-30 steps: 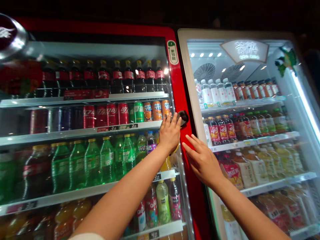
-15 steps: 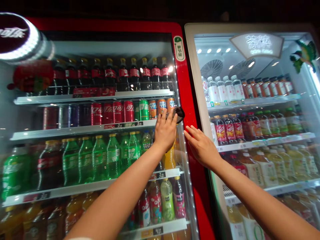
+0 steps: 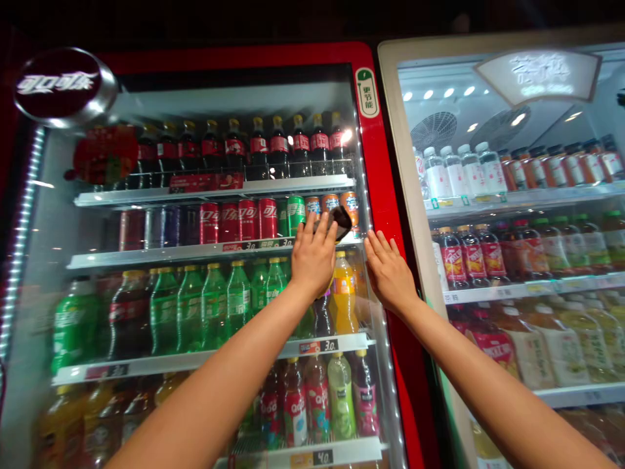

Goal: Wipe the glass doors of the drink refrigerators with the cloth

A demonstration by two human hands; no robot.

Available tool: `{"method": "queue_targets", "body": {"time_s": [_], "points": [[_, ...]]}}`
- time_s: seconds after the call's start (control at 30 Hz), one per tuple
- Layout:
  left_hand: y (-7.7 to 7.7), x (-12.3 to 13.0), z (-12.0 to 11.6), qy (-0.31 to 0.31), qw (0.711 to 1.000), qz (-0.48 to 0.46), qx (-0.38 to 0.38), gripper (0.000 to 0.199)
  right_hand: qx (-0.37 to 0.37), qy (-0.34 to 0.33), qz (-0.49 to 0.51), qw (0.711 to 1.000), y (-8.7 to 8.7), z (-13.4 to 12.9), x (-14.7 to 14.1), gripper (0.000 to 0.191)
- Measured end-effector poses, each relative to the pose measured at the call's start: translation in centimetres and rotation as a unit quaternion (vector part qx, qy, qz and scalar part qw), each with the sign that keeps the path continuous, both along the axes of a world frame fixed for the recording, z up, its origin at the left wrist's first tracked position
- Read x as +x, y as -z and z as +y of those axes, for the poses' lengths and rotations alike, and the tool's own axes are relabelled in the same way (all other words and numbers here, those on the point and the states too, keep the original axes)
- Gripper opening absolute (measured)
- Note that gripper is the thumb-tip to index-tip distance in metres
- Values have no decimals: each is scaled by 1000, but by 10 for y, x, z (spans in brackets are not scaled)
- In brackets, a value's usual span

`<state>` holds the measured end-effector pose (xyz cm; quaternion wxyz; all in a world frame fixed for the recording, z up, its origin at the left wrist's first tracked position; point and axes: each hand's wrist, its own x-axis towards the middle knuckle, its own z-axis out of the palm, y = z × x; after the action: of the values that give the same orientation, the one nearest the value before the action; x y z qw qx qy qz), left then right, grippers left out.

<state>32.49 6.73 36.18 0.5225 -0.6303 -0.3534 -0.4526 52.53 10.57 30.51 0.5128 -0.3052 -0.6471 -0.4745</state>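
Two bare hands reach up to the front of a red-framed drinks cooler [image 3: 381,163]. The left hand [image 3: 313,260] lies flat with its fingers extended over a dark cloth [image 3: 343,223] against the glass door [image 3: 209,98]; the grip is wide, pressing rather than closing round it. The cloth shows beyond the fingertips, in front of the orange cans [image 3: 348,206] near the right end of the can shelf. The right hand [image 3: 392,277] is just beside it, palm toward the door's right edge where glass meets red frame, its grip also wide and holding nothing visible. The two hands are apart.

Behind the glass, cola bottles [image 3: 258,146] line the top shelf. Below them stand red cans [image 3: 267,219] and a green can [image 3: 295,215], then green bottles [image 3: 237,296] and a bottle of orange drink [image 3: 344,299]. A price label [image 3: 325,346] reading 3.0 sits on the shelf edge under these. A round sign [image 3: 63,86] projects at the upper left. To the right stands a beige-framed cooler [image 3: 389,78] with a fan-shaped sign [image 3: 540,77] at its top and white-capped bottles [image 3: 469,170] on its upper shelf.
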Motion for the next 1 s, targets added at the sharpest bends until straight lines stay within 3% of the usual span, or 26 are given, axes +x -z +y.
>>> {"method": "queue_targets", "body": {"time_s": [0.07, 0.13, 0.2, 0.27, 0.33, 0.4, 0.47, 0.53, 0.63, 0.73, 0.8, 0.9, 1.0], "points": [[-11, 9, 0, -10, 1000, 25, -14, 52, 6, 1, 16, 1000, -16, 2, -11, 63], [-35, 3, -2, -12, 1000, 6, -13, 52, 8, 2, 33, 999, -29, 2, -20, 64], [-59, -17, -4, -7, 999, -38, 1, 52, 12, 6, 47, 999, -34, 2, -25, 64], [-71, -45, -6, -2, 996, -85, 18, 53, 15, 18, 52, 998, -32, 2, -27, 64], [-64, -68, -7, -2, 993, -117, 31, 54, 17, 31, 54, 998, -28, 3, -31, 65], [-43, -78, -7, -10, 992, -117, 34, 53, 18, 37, 68, 997, -27, 5, -41, 68], [-20, -74, -6, -21, 997, -77, 22, 51, 24, 28, 96, 995, -32, 7, -58, 69], [-8, -64, -5, -23, 999, -22, 6, 52, 36, 10, 125, 991, -41, 7, -80, 70], [-21, -63, -7, -15, 1000, 12, -9, 51, 45, 2, 145, 988, -51, 6, -105, 68], [-51, -95, -12, -5, 999, -44, -10, 50, 34, 18, 134, 990, -50, 5, -108, 66], [-61, -123, -17, 3, 994, -113, 2, 51, 28, 25, 118, 992, -46, 4, -104, 69], [-44, -145, -19, -12, 985, -169, 10, 51, 21, 21, 101, 994, -42, 3, -106, 73], [-12, -133, -16, -23, 995, -100, -11, 51, 15, 5, 103, 995, -45, 0, -127, 73]]}}
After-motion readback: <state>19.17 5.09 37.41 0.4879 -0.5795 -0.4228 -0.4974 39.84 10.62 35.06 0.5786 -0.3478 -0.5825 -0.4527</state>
